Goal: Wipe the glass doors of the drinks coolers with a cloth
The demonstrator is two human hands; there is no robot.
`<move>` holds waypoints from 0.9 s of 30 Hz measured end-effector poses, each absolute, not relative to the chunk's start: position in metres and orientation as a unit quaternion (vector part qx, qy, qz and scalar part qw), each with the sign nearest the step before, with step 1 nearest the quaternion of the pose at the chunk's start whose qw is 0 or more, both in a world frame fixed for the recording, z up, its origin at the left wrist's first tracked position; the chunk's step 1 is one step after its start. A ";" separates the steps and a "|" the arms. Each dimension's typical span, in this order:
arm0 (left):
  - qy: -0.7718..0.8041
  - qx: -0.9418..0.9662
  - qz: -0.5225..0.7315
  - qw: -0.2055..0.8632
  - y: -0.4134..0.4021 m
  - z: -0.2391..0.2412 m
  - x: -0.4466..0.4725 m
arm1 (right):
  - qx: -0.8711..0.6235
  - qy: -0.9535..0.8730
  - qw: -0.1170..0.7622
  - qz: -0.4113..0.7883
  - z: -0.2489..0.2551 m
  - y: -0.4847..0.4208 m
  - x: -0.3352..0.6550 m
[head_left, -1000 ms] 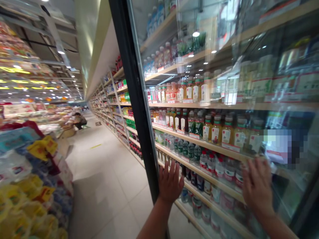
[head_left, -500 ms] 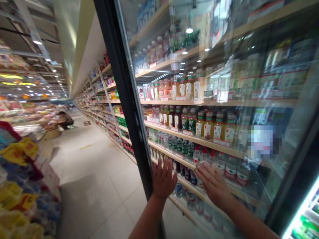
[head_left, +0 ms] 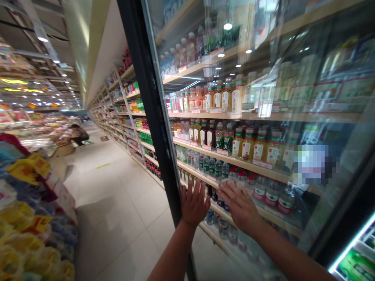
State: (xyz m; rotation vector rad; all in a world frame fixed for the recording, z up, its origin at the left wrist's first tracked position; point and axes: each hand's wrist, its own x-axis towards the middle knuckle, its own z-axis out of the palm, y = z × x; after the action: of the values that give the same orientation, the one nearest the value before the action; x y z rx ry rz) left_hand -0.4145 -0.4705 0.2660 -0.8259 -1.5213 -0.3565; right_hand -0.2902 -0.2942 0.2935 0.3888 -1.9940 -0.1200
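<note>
A tall glass cooler door (head_left: 263, 78) with a black frame (head_left: 152, 117) stands swung out in front of me. My left hand (head_left: 193, 205) lies flat on the glass beside the frame, fingers spread. My right hand (head_left: 238, 205) also presses flat on the glass, just right of the left one, fingers stretched out. Neither hand holds anything. Through the glass I see wooden shelves (head_left: 234, 160) lined with drink bottles (head_left: 249, 146).
A tiled aisle (head_left: 117, 203) runs away on the left, along long shelves of drinks (head_left: 129, 121). Bagged goods in yellow and blue (head_left: 26, 218) are piled at the near left. A person (head_left: 77, 134) crouches far down the aisle. The lit cooler interior (head_left: 356, 257) shows at bottom right.
My right hand has slid left across the glass until it is close to my left hand. The door has swung, so the lit cooler interior now shows at bottom right.
</note>
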 end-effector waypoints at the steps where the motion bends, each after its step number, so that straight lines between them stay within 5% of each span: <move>1: -0.664 -0.362 -0.155 0.636 -0.470 0.266 -0.415 | 0.145 -0.830 0.537 -0.047 0.301 -0.292 -0.291; 6: -0.667 -0.358 -0.152 0.636 -0.470 0.266 -0.416 | 0.131 -0.811 0.569 -0.046 0.301 -0.287 -0.295; 11: -0.670 -0.359 -0.151 0.632 -0.469 0.265 -0.418 | 0.207 -0.834 0.506 -0.068 0.270 -0.289 -0.288; 18: -0.665 -0.357 -0.153 0.638 -0.469 0.267 -0.421 | 0.085 -0.814 0.572 -0.046 0.297 -0.265 -0.286; 23: -0.668 -0.360 -0.157 0.632 -0.468 0.265 -0.423 | 0.149 -0.836 0.525 -0.050 0.281 -0.286 -0.287; 27: -0.668 -0.359 -0.155 0.633 -0.469 0.264 -0.423 | 0.104 -0.832 0.544 -0.026 0.316 -0.291 -0.289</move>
State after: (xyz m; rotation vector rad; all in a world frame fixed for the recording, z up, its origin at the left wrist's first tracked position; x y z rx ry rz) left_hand -0.4234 -0.4688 0.2645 -0.8211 -1.5270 -0.3553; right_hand -0.2891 -0.2907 0.3164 0.2462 -1.9738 -0.0624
